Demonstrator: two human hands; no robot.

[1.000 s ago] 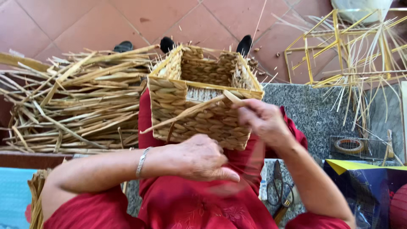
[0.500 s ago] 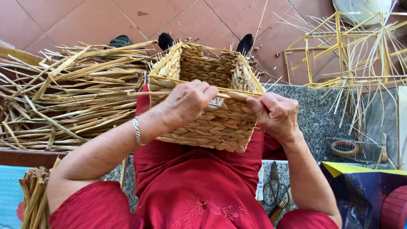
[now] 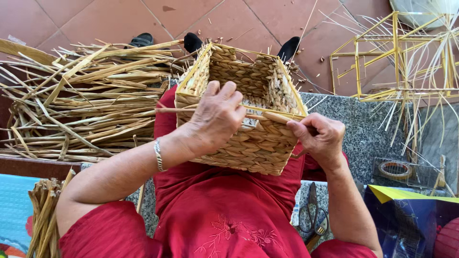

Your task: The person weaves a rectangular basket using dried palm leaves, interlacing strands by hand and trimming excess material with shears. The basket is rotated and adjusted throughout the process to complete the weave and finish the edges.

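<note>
A square woven straw basket (image 3: 248,145) rests on my lap, over red clothing, its opening facing away from me. My left hand (image 3: 216,117) lies over the near rim, fingers curled into the basket and pressing a long straw strand (image 3: 167,110) that runs along the rim. My right hand (image 3: 319,136) grips the same strand at the basket's right corner, thumb on top. A silver bracelet sits on my left wrist.
A big pile of dried straw stalks (image 3: 81,105) lies at left on the tiled floor. A bamboo stick frame (image 3: 397,57) stands at upper right. Scissors (image 3: 313,215) and a tape roll (image 3: 394,168) lie on the granite ledge at right. A straw bundle (image 3: 43,220) is at lower left.
My left hand has risen from below the basket's front up onto its near rim. The right hand has stayed at the right corner, still on the strand.
</note>
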